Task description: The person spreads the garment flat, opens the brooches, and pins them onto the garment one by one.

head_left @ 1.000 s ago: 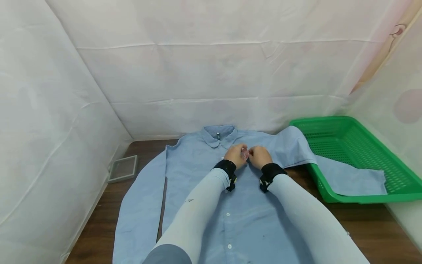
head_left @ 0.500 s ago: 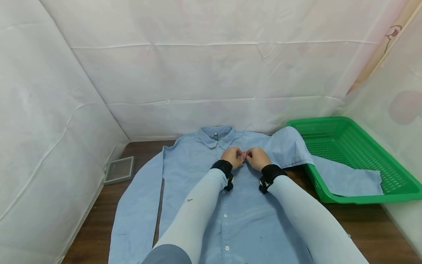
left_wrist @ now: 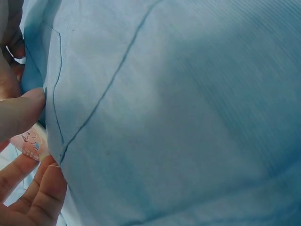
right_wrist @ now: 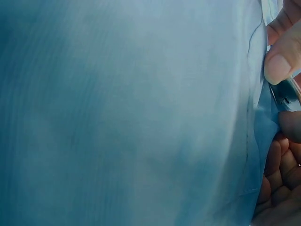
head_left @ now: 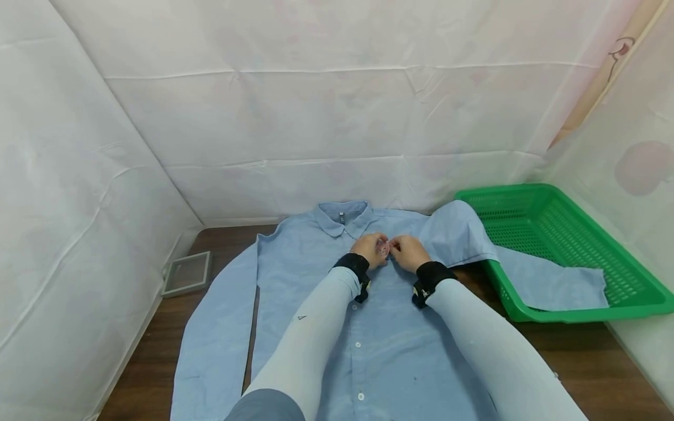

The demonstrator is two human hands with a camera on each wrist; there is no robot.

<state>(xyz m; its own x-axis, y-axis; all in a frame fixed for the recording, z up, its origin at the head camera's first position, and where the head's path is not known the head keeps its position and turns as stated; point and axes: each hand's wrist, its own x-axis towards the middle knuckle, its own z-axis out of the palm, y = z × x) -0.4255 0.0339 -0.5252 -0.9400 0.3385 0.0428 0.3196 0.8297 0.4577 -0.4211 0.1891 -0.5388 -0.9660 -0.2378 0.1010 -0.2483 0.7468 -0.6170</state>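
Observation:
A light blue buttoned shirt [head_left: 326, 280] lies face up, collar away from me. Over its chest my two hands meet. My left hand [head_left: 371, 250] holds a small round pink badge [head_left: 384, 249], its cartoon print partly showing in the left wrist view. My right hand [head_left: 409, 254] pinches the shirt's cloth right beside the badge, fingertips at its edge. In the right wrist view the badge's dark back [right_wrist: 285, 94] shows between a thumb [right_wrist: 278, 68] and other fingers. Stitched seams run down to a corner near the fingers in the left wrist view. Fingers hide the badge's fastening.
A green plastic basket [head_left: 526, 318] stands at the right, with one shirt sleeve [head_left: 558, 283] draped over its rim. A small grey-framed panel [head_left: 186, 273] lies at the left on the brown wooden table [head_left: 152, 339]. White sheeting [head_left: 316, 117] encloses the back and sides.
My right fingertips have come in closer to the badge, and the badge has turned slightly in my left fingers. The whole view has drifted a little; the shirt and basket lie as before.

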